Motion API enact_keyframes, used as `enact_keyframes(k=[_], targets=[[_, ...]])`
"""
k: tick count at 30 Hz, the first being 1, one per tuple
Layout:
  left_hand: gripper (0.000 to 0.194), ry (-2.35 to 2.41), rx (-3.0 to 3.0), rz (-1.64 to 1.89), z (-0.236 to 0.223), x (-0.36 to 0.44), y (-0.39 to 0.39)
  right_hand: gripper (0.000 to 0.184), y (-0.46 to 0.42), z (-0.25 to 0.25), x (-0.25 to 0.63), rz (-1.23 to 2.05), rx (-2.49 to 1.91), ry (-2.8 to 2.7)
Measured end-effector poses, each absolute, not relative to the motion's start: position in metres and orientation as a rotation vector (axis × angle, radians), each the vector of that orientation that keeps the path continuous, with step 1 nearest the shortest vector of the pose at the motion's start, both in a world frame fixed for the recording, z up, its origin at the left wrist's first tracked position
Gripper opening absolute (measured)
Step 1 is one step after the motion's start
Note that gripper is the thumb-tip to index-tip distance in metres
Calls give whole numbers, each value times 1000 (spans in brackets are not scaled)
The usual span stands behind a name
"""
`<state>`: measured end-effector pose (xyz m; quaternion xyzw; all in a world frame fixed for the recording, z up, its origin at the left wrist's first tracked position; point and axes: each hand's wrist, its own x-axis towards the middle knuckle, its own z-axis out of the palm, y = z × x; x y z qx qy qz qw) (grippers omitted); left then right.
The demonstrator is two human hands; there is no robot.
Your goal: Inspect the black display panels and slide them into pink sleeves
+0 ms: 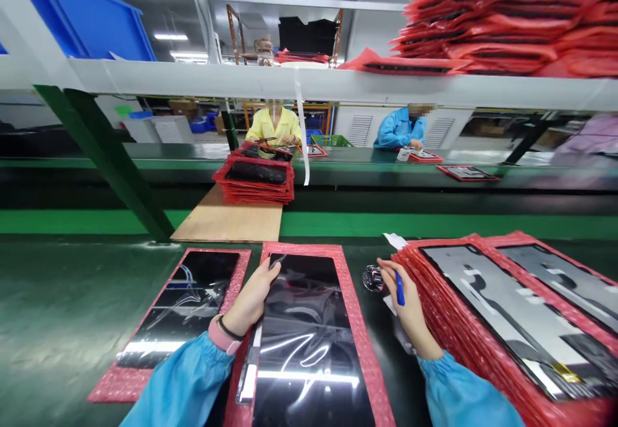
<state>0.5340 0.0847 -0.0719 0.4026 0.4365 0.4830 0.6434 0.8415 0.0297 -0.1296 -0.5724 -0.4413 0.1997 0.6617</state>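
Note:
A glossy black display panel [309, 324] lies in front of me over a red bubble-wrap sheet [355, 298]. My left hand [253, 295] grips its upper left edge, with the thumb on the glass. Below that hand a narrow silver-white strip [250, 369] shows beside the panel's left edge. My right hand [405, 298] is closed around a blue pen-like tool [400, 288], whose exact kind I cannot make out. Its fingertips are beside a small shiny round container [373, 277]; whether they touch it is unclear.
Left of me another black panel [188, 304] lies on red wrap. At right stand stacked red-wrapped panels [502, 311], grey backs up. Ahead, a wrapped stack [255, 179] sits on a wooden board [232, 218]. A white shelf [338, 82] crosses above; two people work beyond.

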Motion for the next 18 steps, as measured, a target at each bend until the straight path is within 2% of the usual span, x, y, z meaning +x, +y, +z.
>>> enact_keyframes(k=[9,16,18], targets=[[42,1087,996,990,-53,526,83,40,50,-141,852,600,-1286,-916],[62,1038,1048,1038,-49,503,59,49,33,-131,837,432,-1304,-905],[66,1000,973,988,-51,496,50,45,15,-122,820,425,-1275,-962]])
